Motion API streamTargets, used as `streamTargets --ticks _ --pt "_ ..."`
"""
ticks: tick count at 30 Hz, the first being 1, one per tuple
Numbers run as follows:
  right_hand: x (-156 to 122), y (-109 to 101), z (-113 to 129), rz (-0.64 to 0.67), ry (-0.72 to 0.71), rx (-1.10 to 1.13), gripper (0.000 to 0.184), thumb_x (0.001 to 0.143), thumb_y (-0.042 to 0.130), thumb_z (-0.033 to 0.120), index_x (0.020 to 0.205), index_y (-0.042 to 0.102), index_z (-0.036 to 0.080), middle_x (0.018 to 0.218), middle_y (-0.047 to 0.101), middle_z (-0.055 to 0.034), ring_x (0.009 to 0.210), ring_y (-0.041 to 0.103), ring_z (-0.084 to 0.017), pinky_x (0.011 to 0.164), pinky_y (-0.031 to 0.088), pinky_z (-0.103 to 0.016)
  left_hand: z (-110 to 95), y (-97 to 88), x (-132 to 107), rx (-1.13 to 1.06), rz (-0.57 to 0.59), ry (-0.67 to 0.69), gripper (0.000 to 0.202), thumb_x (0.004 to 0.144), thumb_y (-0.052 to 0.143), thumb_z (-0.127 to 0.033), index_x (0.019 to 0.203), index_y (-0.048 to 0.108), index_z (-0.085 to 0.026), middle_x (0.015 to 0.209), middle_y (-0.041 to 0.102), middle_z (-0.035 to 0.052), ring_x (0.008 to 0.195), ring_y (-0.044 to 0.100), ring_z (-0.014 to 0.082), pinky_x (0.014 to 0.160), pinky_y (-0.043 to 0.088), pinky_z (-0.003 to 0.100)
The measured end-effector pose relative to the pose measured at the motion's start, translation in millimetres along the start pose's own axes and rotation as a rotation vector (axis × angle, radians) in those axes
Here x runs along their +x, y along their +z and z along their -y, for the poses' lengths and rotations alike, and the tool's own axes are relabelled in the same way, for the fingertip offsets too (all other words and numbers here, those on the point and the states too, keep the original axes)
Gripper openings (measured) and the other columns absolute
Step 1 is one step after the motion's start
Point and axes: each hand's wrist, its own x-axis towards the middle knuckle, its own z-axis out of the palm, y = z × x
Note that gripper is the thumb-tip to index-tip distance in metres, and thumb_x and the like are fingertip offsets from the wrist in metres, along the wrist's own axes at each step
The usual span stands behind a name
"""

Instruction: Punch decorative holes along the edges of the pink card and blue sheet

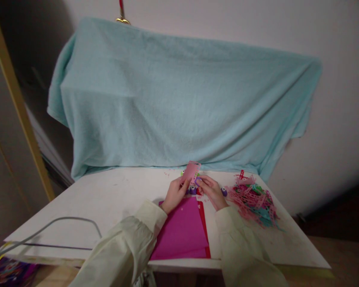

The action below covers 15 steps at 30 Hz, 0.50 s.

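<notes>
The left hand grips a flat pink paper strip between thumb and fingers, its surface smooth and its border cut in small notches, raised above the table towards the back. The right hand has thumb and fingertips closed on a small purple piece that touches or nearly touches the strip (its shape is mostly hidden by the fingers). Just below them stands a rounded purple figure with an eye-like white spot; a similar purple piece sits just right of the right hand. Smooth magenta sheets lie stacked between the forearms, a red sheet showing along their right side. Farther right spreads a tangled heap of lacy paper scraps, pink, teal, green and red, thin and perforated.

All this rests on a matte white table with faint smudges. Behind it a soft, pale blue cloth hangs in loose folds before a plain wall.

The magenta stack reaches almost to the front edge, and the heap lies near the right edge. A broad white stretch extends left of the left hand, up to a curved grey tube at the front left corner.
</notes>
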Motion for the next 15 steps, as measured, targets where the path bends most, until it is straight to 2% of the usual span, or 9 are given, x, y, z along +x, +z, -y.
streamTargets --ticks 4,9,15 --pt "0.2 -0.3 -0.7 -0.002 -0.006 0.005 0.028 0.075 0.066 0.038 0.095 0.061 0.019 0.07 0.06 -0.0001 0.053 0.048 -0.01 0.049 0.035 -0.024 1.2 0.9 -0.1 -0.003 0.011 0.003 0.042 0.089 0.037 -0.046 0.066 0.053 -0.014 0.06 0.05 -0.0017 0.058 0.043 0.0108 0.053 0.029 0.021" --pt "-1.0 0.3 0.5 0.054 0.057 0.002 0.03 0.072 0.068 0.039 0.093 0.061 0.019 0.072 0.06 -0.0006 0.057 0.05 -0.011 0.051 0.037 -0.025 2.5 1.0 0.0 0.002 0.03 -0.016 0.044 0.09 0.035 -0.046 0.064 0.052 -0.014 0.058 0.05 -0.0019 0.057 0.043 0.0108 0.053 0.03 0.021" --pt "-2.4 1.8 2.6 0.107 0.101 -0.036 0.028 0.071 0.07 0.038 0.09 0.063 0.018 0.066 0.057 0.0017 0.055 0.047 -0.01 0.05 0.034 -0.024 -1.6 -1.7 0.8 0.028 0.082 0.033 0.04 0.09 0.035 -0.043 0.072 0.056 -0.014 0.066 0.056 0.0001 0.063 0.049 0.0126 0.058 0.035 0.021"
